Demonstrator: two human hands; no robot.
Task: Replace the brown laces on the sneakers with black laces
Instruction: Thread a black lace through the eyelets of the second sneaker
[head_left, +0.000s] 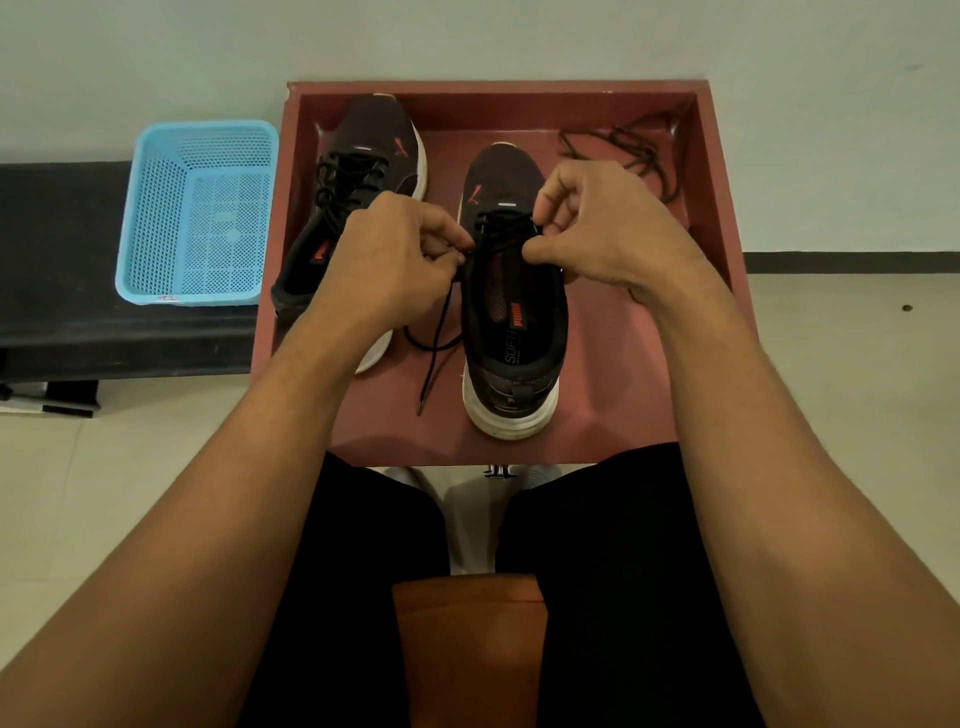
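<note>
Two dark sneakers stand in a red-brown tray (717, 208). The left sneaker (363, 156) carries black laces. The right sneaker (511, 322) is partly laced with a black lace (434, 338), whose loose end trails down its left side onto the tray floor. My left hand (395, 265) pinches this lace at the left eyelets. My right hand (597, 223) pinches the lace at the right eyelets, over the tongue. The brown laces (634, 150) lie in a loose pile in the tray's far right corner.
A light blue plastic basket (156, 218) sits on a black bench (62, 270) to the left of the tray. A pale wall rises behind. My legs in black shorts and an orange-brown stool seat (467, 649) fill the near view.
</note>
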